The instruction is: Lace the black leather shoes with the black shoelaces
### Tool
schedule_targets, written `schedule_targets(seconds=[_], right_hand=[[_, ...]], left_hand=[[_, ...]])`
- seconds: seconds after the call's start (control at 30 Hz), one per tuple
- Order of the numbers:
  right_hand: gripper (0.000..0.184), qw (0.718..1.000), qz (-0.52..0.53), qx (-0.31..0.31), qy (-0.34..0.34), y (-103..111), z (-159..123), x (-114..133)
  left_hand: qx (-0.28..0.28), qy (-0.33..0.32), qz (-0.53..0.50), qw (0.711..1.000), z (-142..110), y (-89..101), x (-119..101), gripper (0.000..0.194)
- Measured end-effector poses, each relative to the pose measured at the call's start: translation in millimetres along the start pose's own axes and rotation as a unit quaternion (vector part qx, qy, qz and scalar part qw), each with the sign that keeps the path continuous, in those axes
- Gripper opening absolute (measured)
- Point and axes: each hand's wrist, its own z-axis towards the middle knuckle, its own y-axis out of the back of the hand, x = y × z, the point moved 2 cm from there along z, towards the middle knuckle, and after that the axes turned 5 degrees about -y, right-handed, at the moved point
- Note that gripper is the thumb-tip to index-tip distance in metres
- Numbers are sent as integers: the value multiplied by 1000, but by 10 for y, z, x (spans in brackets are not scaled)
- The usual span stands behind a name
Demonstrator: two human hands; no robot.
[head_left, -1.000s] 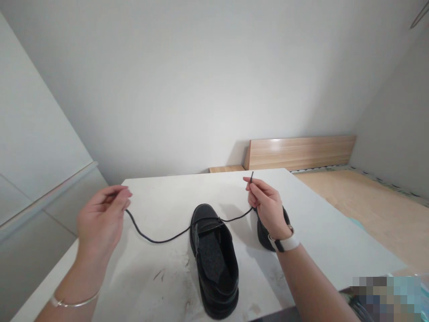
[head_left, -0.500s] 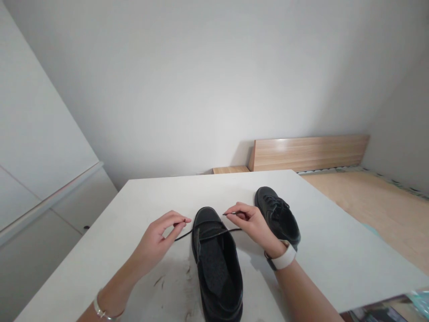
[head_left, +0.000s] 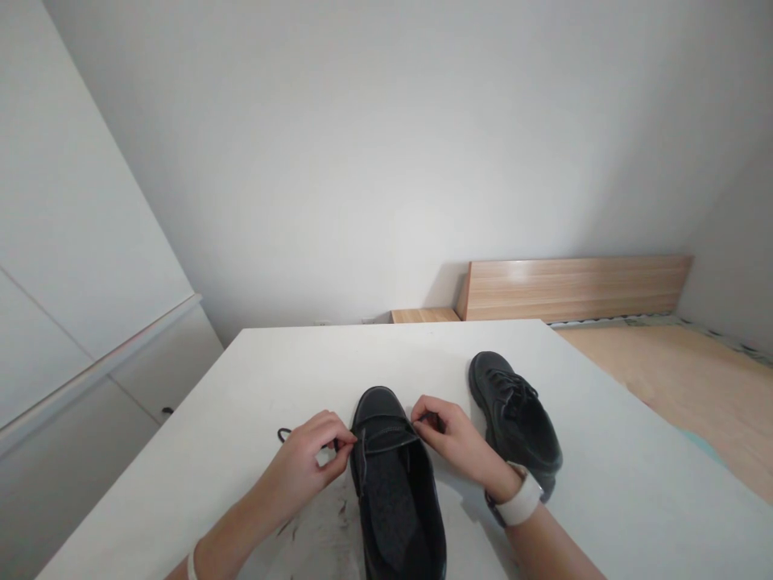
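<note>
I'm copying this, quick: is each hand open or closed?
Left hand: closed, pinching the black lace beside the nearer shoe.
Right hand: closed, apparently pinching the lace too.

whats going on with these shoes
A person is handling a thin black cord shoelace at an open black round-toed shoe on a white flat tabletop. The left hand pinches it at the shoe's left edge, a loop showing beyond the hand; the right hand appears to pinch it by the opposite edge. A second black shoe, laced, stands to the right, untouched.
</note>
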Motion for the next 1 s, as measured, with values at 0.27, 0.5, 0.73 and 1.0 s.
schedule_targets(seconds=[0.27,0.5,0.73,1.0], right_hand=[[13,981,-167,-56,86,64,-58,18],[27,961,-253,-56,93,-6,-126,75],[39,972,-211,-64,75,-110,-179,109],[66,954,-287,-60,62,-139,-250,130]], left_hand=[[-39,-10,18,999,13,-61,-59,15],[-43,-5,38,998,5,-40,-38,16],[-7,120,-10,993,40,-13,-235,31],[127,136,58,981,319,109,-486,31]])
